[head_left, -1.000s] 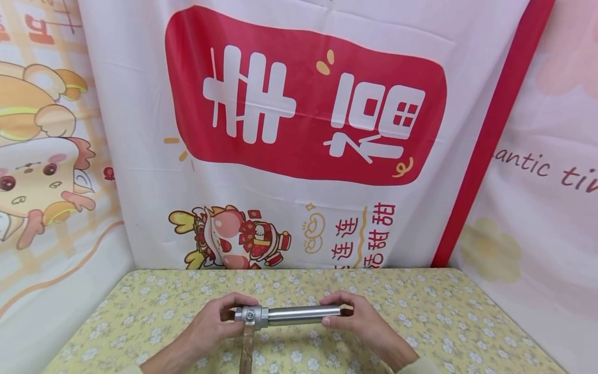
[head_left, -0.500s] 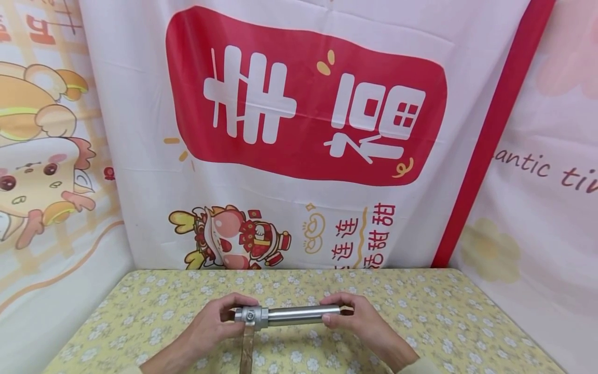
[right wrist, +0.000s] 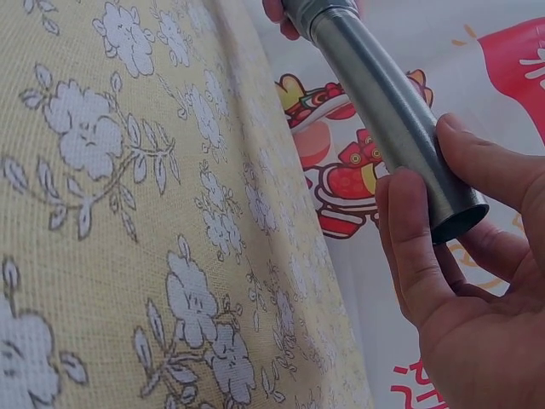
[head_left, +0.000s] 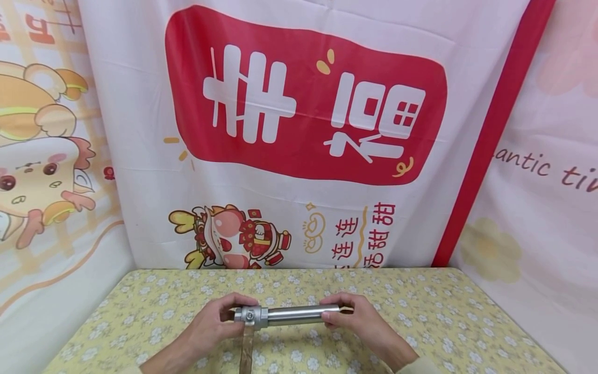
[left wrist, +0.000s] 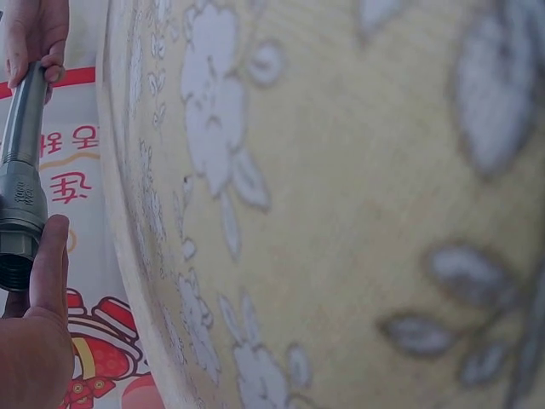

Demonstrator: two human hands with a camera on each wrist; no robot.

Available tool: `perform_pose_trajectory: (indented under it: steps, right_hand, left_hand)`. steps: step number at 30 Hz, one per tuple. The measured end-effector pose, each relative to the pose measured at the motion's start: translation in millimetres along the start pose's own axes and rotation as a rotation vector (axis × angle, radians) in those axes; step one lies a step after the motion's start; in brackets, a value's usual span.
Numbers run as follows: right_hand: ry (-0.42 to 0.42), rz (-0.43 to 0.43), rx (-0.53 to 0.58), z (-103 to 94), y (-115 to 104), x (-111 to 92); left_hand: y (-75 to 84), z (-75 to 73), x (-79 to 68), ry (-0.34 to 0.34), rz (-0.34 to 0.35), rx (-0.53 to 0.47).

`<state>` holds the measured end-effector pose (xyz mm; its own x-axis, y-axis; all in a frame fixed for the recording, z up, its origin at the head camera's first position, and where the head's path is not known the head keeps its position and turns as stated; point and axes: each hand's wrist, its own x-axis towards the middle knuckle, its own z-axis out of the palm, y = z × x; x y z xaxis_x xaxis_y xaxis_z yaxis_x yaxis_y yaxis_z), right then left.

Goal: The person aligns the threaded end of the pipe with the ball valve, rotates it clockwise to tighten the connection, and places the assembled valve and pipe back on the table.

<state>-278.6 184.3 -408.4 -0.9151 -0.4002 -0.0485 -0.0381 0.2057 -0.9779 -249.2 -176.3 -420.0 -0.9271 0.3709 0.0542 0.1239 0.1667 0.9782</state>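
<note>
A metal ball valve [head_left: 252, 316] with a long lever handle [head_left: 246, 348] is joined to a straight steel pipe [head_left: 299, 315]. My left hand [head_left: 215, 322] grips the valve body at its left end, thumb on the near side and fingers on the far side. At the pipe's free right end, my right hand [head_left: 352, 317] pinches it between thumb and fingers. The pipe's open end [right wrist: 460, 223] shows in the right wrist view. Raised lettering marks the valve body [left wrist: 24, 196] in the left wrist view. The handle points toward me, its tip cut off by the frame.
A table with a yellow flowered cloth [head_left: 154, 311] lies under the hands. White printed cloth hangings [head_left: 303, 197] stand behind its back edge and along both sides.
My right thumb and fingers have shifted slightly on the end of the pipe. The left hand and valve hold their place.
</note>
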Motion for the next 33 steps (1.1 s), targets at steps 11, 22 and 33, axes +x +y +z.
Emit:
perform_pose_trajectory:
  steps: [11, 22, 33]
  right_hand:
    - [-0.002, -0.002, 0.012, 0.6, -1.3, -0.1]
    - [0.004, -0.001, 0.023, 0.7, -0.9, 0.6]
    - [0.037, 0.019, 0.035, 1.8, -0.1, 1.3]
  left_hand:
    - [1.1, -1.1, 0.0, 0.004, 0.018, 0.009]
    - [1.4, -1.4, -0.3, 0.005, 0.02, 0.011]
    - [0.3, -1.3, 1.6, -0.009, 0.033, 0.013]
